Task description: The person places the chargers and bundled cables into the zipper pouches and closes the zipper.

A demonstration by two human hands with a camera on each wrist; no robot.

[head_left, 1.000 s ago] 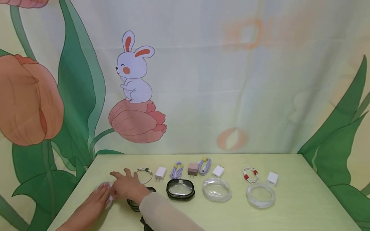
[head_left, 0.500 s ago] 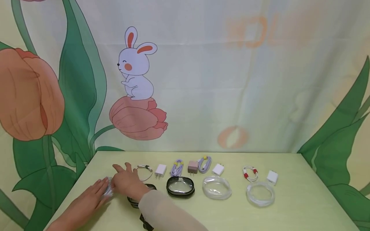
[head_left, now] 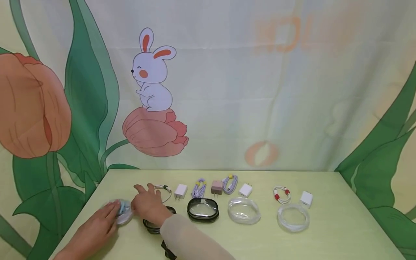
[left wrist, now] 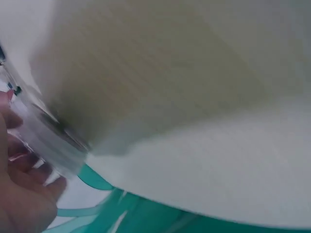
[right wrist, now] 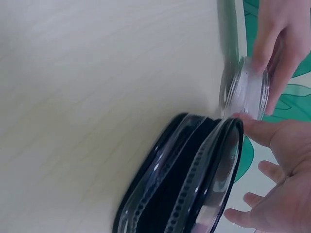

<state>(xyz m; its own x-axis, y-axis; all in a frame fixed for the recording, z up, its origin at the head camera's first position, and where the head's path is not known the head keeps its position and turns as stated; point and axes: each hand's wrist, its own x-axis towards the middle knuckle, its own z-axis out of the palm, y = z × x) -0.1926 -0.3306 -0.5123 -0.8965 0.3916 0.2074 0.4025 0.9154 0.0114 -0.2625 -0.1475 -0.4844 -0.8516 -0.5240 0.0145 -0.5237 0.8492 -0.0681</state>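
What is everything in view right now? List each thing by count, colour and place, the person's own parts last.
Held case: 1, transparent, far left between the hands
Light-blue item: 1, blue, at that case; inside or on top unclear
Clear cases: 2 others, transparent, table's right half
Black-trimmed cases: 2, clear and black, centre and left, one partly hidden
Chargers: 4, three white, one pink, back row
Cables: 4, two purple, two white, back row
Strap-like item: 1, black, bottom edge
Table: 1, pale yellow-green, beneath everything
Backdrop: 1, pale, floral, behind
Sleeve: 1, beige, right arm
Left hand: 1, bare, holding that case
Right hand: 1, bare, at its right edge
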